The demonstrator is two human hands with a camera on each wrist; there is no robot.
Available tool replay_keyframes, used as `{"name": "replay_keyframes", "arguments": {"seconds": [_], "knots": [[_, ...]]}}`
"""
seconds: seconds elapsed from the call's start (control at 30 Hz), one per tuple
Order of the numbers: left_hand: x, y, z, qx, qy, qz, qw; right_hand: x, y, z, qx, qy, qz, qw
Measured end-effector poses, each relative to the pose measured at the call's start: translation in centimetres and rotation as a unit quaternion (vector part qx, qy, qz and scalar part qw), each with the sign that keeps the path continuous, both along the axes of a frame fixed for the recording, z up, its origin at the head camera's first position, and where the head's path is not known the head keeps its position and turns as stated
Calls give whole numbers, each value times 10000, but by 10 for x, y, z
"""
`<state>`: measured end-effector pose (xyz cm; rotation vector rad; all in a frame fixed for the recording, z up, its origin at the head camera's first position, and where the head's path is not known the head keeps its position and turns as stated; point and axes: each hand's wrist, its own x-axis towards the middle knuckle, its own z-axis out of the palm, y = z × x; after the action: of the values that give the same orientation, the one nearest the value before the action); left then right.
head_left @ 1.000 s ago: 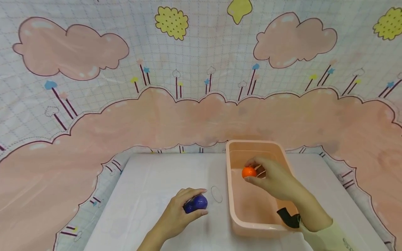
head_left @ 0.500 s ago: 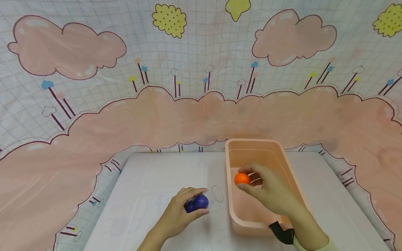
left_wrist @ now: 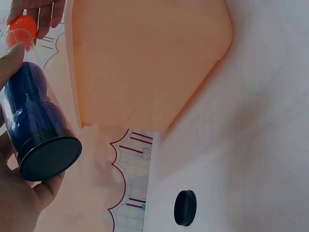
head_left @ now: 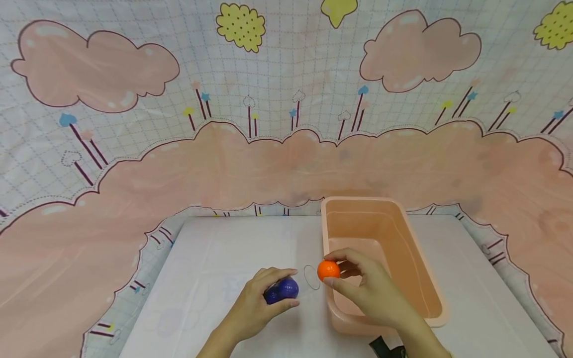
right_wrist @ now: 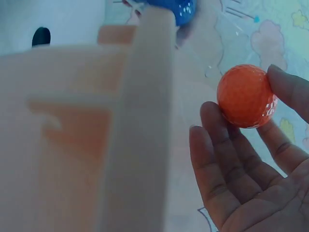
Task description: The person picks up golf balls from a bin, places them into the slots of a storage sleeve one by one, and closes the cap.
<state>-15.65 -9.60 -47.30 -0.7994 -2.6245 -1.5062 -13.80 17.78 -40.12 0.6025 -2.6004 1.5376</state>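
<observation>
My left hand (head_left: 252, 303) grips a clear plastic tube, its black end (left_wrist: 50, 157) towards me, with blue balls (head_left: 286, 288) inside. The tube lies roughly level above the table, its clear open rim facing right. Between thumb and fingertips, my right hand (head_left: 376, 291) pinches an orange golf ball (head_left: 329, 271) over the left edge of the peach bin (head_left: 362, 200). The ball is close to the tube's rim; whether they touch I cannot tell. In the right wrist view the golf ball (right_wrist: 245, 95) is dimpled and shiny.
A black round cap (left_wrist: 185, 208) lies on the white table (left_wrist: 270, 169) in the left wrist view. The bin takes up the table's right half. Behind hangs a cartoon-patterned cloth (head_left: 277, 169). Something black (head_left: 385, 348) is by my right wrist.
My right hand has carried the orange golf ball left and towards me, from over the bin's inside to near the tube's rim. The left hand has barely moved.
</observation>
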Motion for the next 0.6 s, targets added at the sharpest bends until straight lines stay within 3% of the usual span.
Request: {"name": "replay_keyframes", "arguments": {"seconds": [0.27, 0.6], "knots": [[1, 1, 1, -17, -73, -12, 10000, 0, -8, -9, -108, 285, 221, 9993], [2, 2, 2, -54, -122, -12, 9999, -1, -15, -12, -5, 217, 377, 9991]]}}
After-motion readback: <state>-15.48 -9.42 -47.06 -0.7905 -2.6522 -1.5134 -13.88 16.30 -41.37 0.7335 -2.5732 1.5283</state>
